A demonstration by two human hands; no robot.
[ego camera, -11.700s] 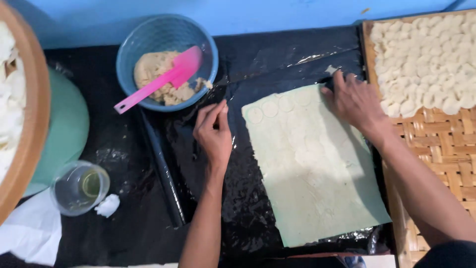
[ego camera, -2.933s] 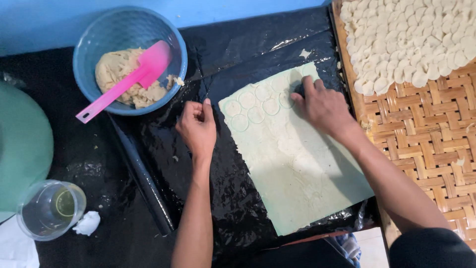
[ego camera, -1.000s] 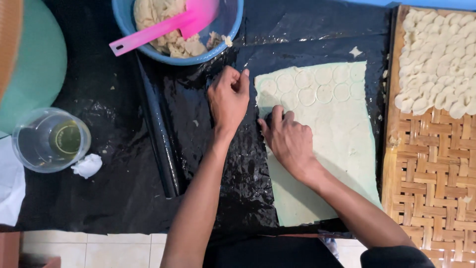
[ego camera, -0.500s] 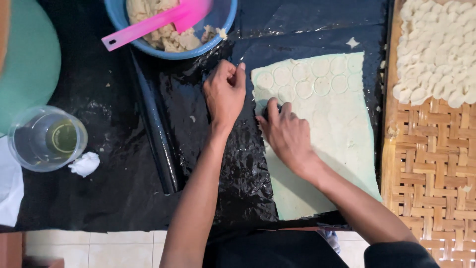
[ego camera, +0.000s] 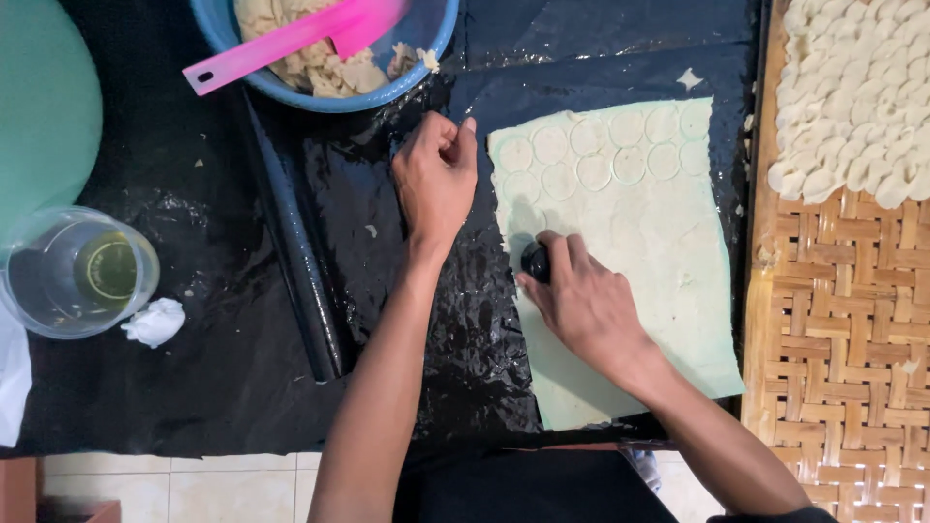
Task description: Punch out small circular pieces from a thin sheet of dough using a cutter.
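A pale, flat dough sheet [ego camera: 659, 252] lies on black plastic sheeting [ego camera: 426, 320]. Several round cut marks run in two rows along its far edge. My right hand [ego camera: 581, 300] presses a small dark round cutter [ego camera: 536, 261] onto the sheet near its left edge. My left hand [ego camera: 438, 179] rests on the plastic just left of the sheet's far left corner, fingers curled, touching the dough's edge. It holds nothing that I can see.
A blue bowl [ego camera: 387, 92] with dough scraps and a pink spatula [ego camera: 291, 44] sits at the top. A dark rolling pin [ego camera: 295, 242] lies left of my arm. A clear cup with oil [ego camera: 77, 276] stands far left. A woven tray [ego camera: 843, 320] with cut dough pieces [ego camera: 857, 92] is on the right.
My right hand has moved from the sheet's far right edge across to its left edge, leaving rows of round cuts. In the last second it shifted slightly toward me.
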